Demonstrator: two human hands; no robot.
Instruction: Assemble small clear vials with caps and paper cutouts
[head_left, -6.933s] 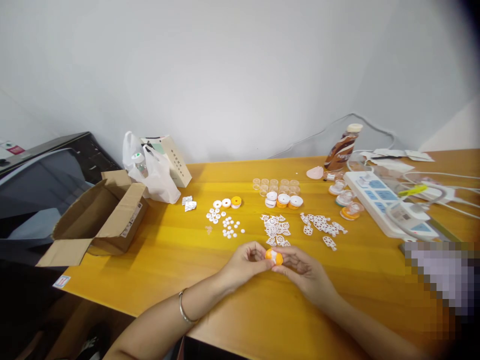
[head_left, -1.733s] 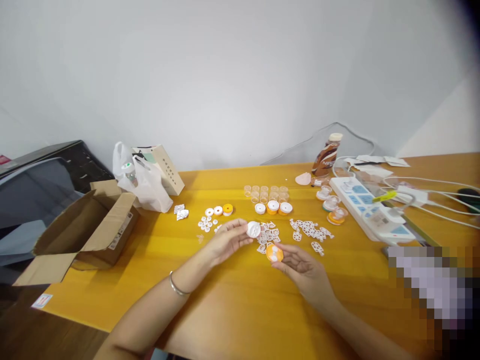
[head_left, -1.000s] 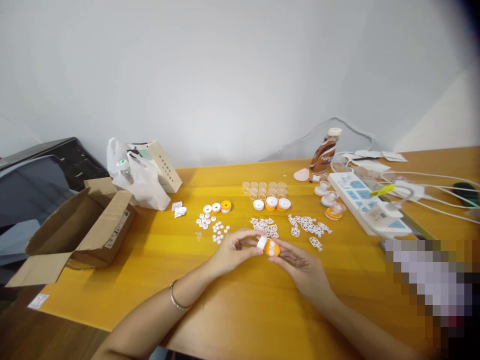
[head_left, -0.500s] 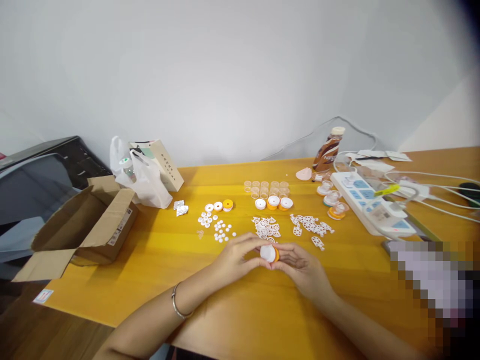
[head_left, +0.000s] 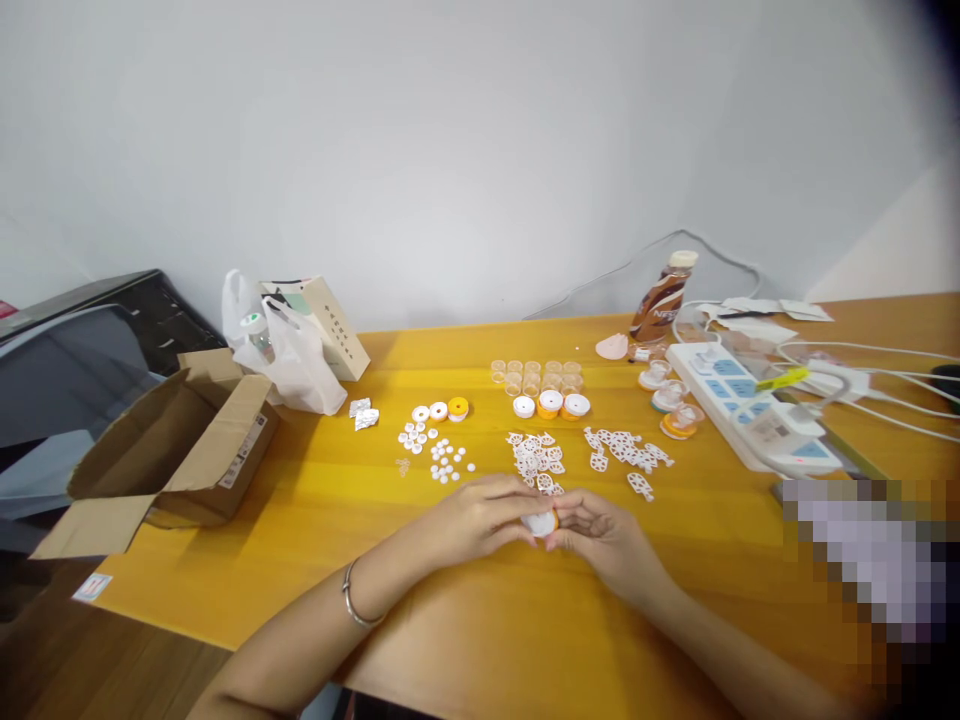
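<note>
Between both hands, just above the table, is a round white-and-orange plastic piece (head_left: 538, 524), its pale flat face turned toward me. My left hand (head_left: 486, 518) grips its left edge, thumb below and fingers over the top. Closed on the orange right edge are the fingertips of my right hand (head_left: 606, 545). Right behind the hands lies a pile of white openwork plastic parts (head_left: 534, 455), with a second group of such parts (head_left: 626, 450) to the right. White-topped round pieces (head_left: 550, 402) with orange bases stand in a row beyond them.
Clear plastic cups (head_left: 532, 378), small white discs (head_left: 446, 460) and rings (head_left: 437, 411) lie on the table. At left are an open cardboard box (head_left: 202, 450) and a plastic bag (head_left: 300, 365). A power strip (head_left: 742, 405), cables and a bottle (head_left: 664, 300) occupy the right.
My left fingers have come down further over the top of the round piece, hiding more of it. Both hands and the piece sit slightly lower in the view.
</note>
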